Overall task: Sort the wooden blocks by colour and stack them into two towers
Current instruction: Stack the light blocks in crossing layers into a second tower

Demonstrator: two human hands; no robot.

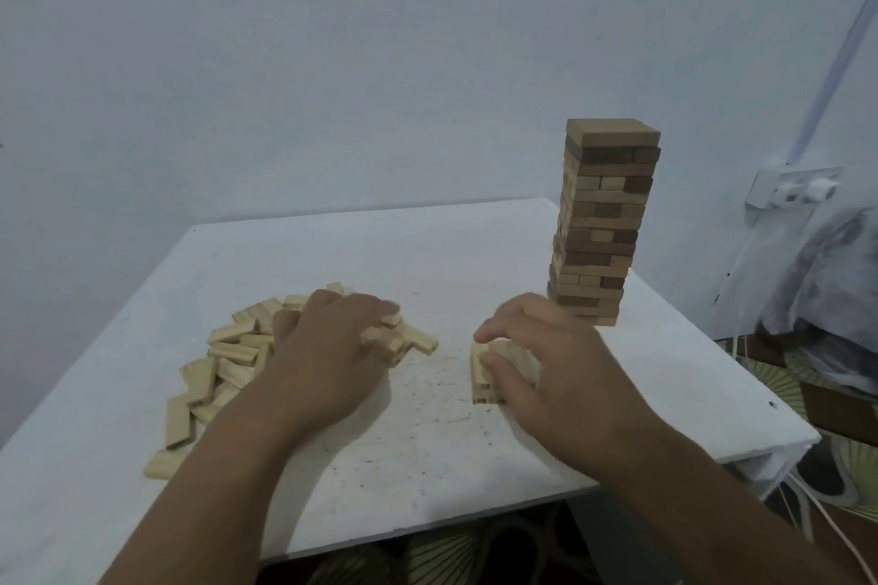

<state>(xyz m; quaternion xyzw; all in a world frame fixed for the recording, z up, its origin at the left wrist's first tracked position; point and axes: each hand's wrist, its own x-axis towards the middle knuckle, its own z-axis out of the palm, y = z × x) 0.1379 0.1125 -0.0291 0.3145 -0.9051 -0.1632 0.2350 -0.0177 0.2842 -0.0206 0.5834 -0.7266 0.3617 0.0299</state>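
Head view: left hand [332, 337] curled over loose pale blocks [228, 361]; right hand [537, 347] pinches small stack [482, 378]. Blocks likely light, rigid, smooth; grip long sides.

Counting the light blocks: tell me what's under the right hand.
The right hand holds a short stack of light blocks standing on the white table. Its far side and exact count stay covered.

White bench [427, 252], top scuffed with dark specks near the front middle. On it: loose pile of pale blocks [223, 361] at left, short pale stack [482, 375] at centre-right, tall tower of mixed pale and dark blocks [603, 223] upright near the right rear edge, apart from the short stack.
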